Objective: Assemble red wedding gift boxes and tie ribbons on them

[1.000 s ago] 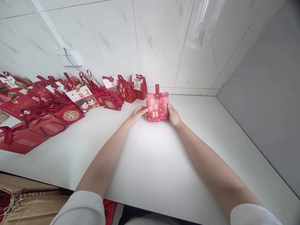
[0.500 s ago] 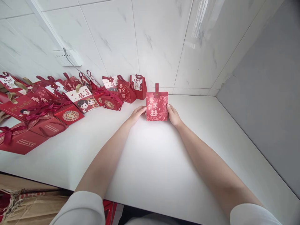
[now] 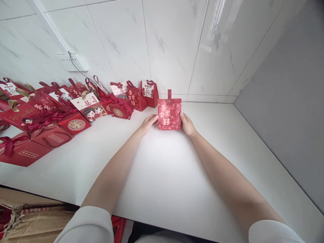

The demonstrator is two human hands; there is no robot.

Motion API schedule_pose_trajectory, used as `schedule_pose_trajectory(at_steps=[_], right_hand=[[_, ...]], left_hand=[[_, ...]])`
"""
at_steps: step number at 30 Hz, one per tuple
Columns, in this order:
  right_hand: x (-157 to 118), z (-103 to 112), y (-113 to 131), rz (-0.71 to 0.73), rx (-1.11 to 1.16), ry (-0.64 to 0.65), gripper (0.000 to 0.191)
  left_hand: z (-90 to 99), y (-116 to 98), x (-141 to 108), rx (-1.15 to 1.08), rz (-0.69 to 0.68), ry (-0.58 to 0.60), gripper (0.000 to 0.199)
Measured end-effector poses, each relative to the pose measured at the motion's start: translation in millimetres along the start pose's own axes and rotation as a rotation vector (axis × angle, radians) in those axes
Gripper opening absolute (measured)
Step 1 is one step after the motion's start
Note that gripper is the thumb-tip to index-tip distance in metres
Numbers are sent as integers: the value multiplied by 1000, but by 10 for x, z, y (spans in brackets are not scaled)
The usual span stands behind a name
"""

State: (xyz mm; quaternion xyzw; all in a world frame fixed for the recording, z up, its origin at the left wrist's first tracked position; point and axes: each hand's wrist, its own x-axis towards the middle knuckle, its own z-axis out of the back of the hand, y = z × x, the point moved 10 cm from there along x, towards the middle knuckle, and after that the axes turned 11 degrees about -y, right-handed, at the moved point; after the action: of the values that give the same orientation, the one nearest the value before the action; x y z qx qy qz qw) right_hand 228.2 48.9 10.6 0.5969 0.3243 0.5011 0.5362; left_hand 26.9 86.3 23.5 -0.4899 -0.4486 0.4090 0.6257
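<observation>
"How is the room laid out?"
"A tiled wall [image 3: 172, 44] is met by a white tabletop [image 3: 162, 182]; near the wall, a red packet [image 3: 169, 116] is held by its sides between half-curled left-hand fingers [image 3: 149, 123] and right-hand fingers [image 3: 186, 122]."
"Hidden?"
"Its back, and some fingertips."
"Changed?"
"It has been turned squarer."

Red bag [image 3: 169, 114] — straightened — slightly higher in view.

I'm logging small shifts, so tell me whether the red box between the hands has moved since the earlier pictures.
Yes, slightly: the red box is a little further back toward the wall, judged against the unmoved white-panelled box nearby.
</observation>
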Motion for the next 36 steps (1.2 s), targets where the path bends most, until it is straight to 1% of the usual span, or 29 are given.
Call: schedule_pose_trajectory(at_steps=[11, 21, 27, 29, 31, 34, 35, 36], right_hand=[[13, -5, -16, 3, 9, 3, 58], [11, -6, -9, -5, 27, 1, 56], [0, -3, 27, 13, -1, 2, 55], [-14, 17, 68, 42, -29, -13, 54], [-41, 63, 150, 107, -64, -57, 51], [-114, 90, 312, 236, -120, -92, 50], [-142, 75, 357, 274, -146, -84, 49], [-167, 51, 394, 307, -183, -71, 48]], left_hand=[[-14, -7, -17, 20, -7, -1, 49], [-17, -36, -27, 6, -26, 12, 46], [-71, -75, -61, -5, -20, 42, 44], [-76, -56, -51, -4, -25, 42, 44], [-31, -22, -13, -7, -48, -2, 49], [91, 70, 61, 19, -65, -119, 71], [116, 99, 77, 37, -61, -143, 76], [124, 114, 85, 53, -59, -151, 78]])
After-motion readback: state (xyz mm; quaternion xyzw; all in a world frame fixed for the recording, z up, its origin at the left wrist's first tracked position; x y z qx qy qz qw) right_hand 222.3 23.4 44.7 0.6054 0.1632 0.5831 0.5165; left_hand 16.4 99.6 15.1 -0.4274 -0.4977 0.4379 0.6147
